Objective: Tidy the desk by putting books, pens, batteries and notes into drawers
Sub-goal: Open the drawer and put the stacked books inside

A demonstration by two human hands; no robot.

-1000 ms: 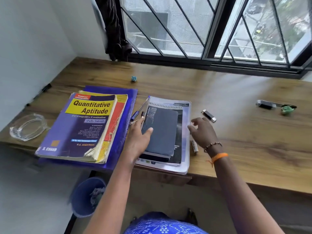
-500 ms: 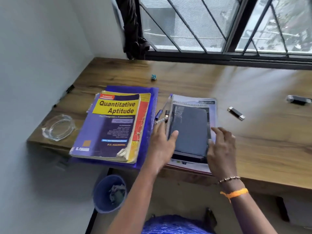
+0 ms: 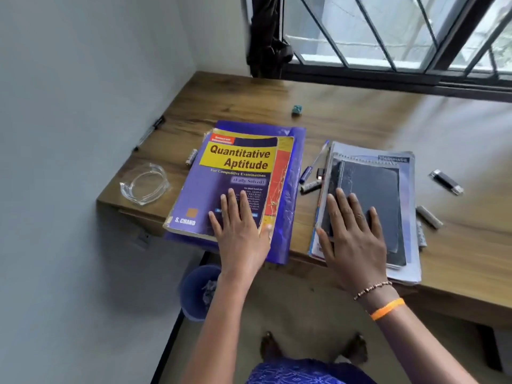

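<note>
Books in two piles mid-frame on desk (image 3: 360,112). Left hand (image 3: 239,231) flat, fingers spread, pressing purple textbook (image 3: 232,176) over blue folder (image 3: 291,189). Right hand (image 3: 350,231) flat, fingers straight, on black diary (image 3: 376,195) atop notebook (image 3: 407,173). Blue pen (image 3: 315,162) and battery (image 3: 310,186) between piles. Glass ashtray (image 3: 144,182) at left edge.

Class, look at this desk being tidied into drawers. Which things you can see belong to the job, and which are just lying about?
Belong to the job:
Quantitative Aptitude book, under the left hand
dark notebook, under the right hand
spiral pad
blue pen
battery
black pen

Just lying about:
glass ashtray
small teal object
waste bin
</note>
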